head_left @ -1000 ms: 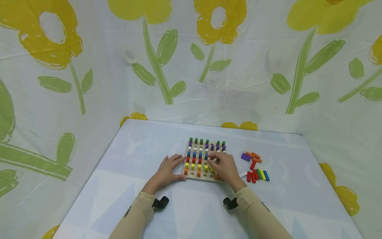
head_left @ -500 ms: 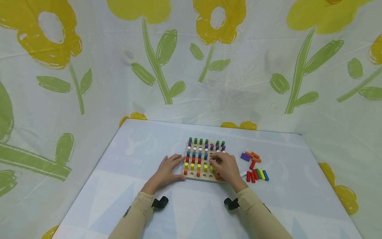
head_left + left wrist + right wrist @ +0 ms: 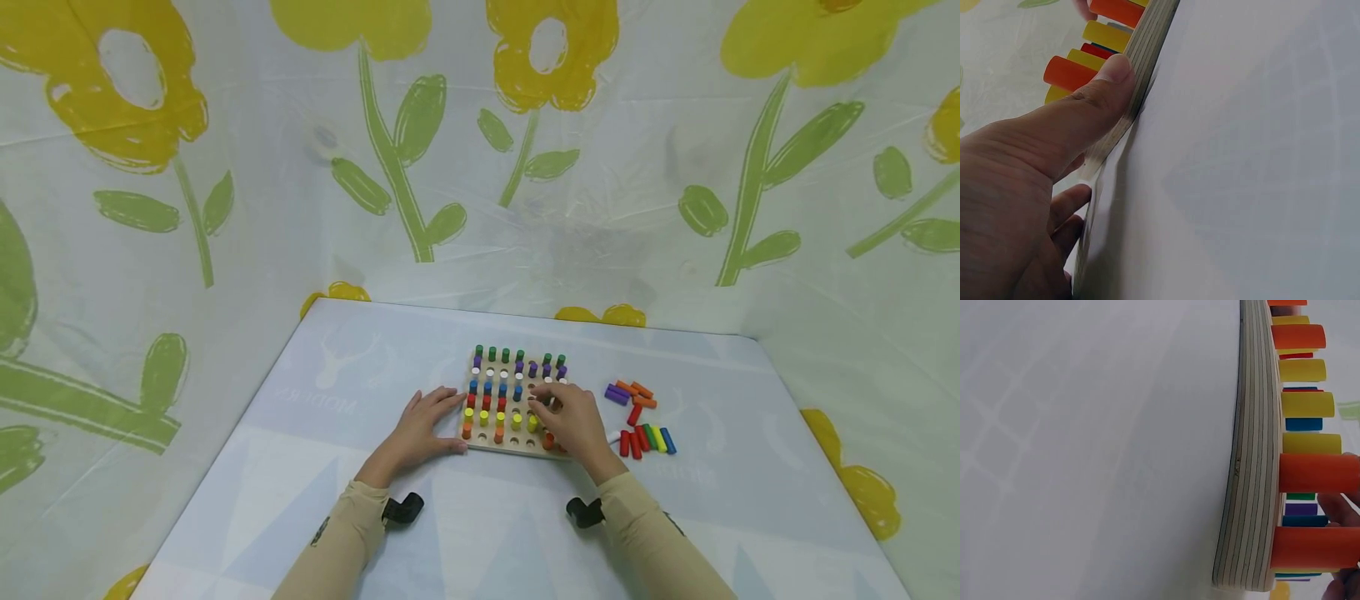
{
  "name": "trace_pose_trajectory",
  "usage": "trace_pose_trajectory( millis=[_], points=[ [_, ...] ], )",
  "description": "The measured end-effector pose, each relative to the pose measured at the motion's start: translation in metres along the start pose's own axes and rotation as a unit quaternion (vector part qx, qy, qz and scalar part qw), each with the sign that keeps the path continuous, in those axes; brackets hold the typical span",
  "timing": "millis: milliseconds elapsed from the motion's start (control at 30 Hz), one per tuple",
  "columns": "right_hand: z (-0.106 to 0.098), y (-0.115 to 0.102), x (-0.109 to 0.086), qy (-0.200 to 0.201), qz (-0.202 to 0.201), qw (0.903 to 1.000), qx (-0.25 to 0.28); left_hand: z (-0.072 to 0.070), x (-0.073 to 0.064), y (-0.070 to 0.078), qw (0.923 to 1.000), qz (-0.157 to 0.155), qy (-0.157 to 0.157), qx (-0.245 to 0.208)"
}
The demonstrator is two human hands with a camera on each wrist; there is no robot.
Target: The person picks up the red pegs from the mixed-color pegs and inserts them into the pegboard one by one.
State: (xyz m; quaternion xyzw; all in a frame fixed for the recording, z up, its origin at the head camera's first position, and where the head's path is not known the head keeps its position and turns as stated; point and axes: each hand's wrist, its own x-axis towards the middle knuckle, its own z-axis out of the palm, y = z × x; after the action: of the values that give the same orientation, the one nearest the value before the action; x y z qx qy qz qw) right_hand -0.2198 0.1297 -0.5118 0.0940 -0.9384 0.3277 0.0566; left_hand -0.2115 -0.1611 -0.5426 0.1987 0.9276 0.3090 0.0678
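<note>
A wooden pegboard point(image 3: 510, 447) lies on the table, with rows of green, purple, white, blue, red, yellow and orange pegs. My left hand point(image 3: 423, 429) rests at its left edge, and in the left wrist view the thumb point(image 3: 1107, 81) lies against the layered wooden side. Over the board's right part hovers my right hand point(image 3: 573, 417), thumb and index finger bent and apart, with no peg visible between their tips. A blue peg point(image 3: 518, 393) stands just left of them. In the right wrist view, the fingers show behind an orange peg point(image 3: 1319, 473), near another blue peg point(image 3: 1304, 520).
Right of the board lie loose pegs: purple pegs point(image 3: 618, 394) and orange pegs point(image 3: 643, 389) farther back, red pegs point(image 3: 631, 444), a green, a yellow point(image 3: 660, 439) and a blue one point(image 3: 669, 441) nearer. A white peg point(image 3: 613, 437) is partly hidden by the right hand.
My right hand has shifted slightly right, away from the blue peg that stood at its fingertips. The left hand stays at the board's edge.
</note>
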Motion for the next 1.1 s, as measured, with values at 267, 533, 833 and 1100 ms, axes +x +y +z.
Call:
trace_pose_trajectory(
  millis=[267,533,833,1100],
  points=[
    [-0.001,0.001,-0.001,0.001,0.010,0.9999,-0.006,0.001,0.000,-0.001,1.0000,-0.007,-0.001,0.003],
    [-0.003,0.002,-0.002,0.002,0.013,0.9999,-0.002,0.001,0.000,-0.001,1.0000,-0.004,0.003,0.003],
    [-0.009,0.004,-0.007,0.018,-0.008,0.9997,0.016,0.001,-0.001,-0.002,1.0000,-0.003,0.005,-0.002],
    [-0.011,0.009,-0.007,0.019,-0.007,0.9998,0.000,0.001,0.000,-0.002,1.0000,-0.005,0.003,-0.001]
  ],
)
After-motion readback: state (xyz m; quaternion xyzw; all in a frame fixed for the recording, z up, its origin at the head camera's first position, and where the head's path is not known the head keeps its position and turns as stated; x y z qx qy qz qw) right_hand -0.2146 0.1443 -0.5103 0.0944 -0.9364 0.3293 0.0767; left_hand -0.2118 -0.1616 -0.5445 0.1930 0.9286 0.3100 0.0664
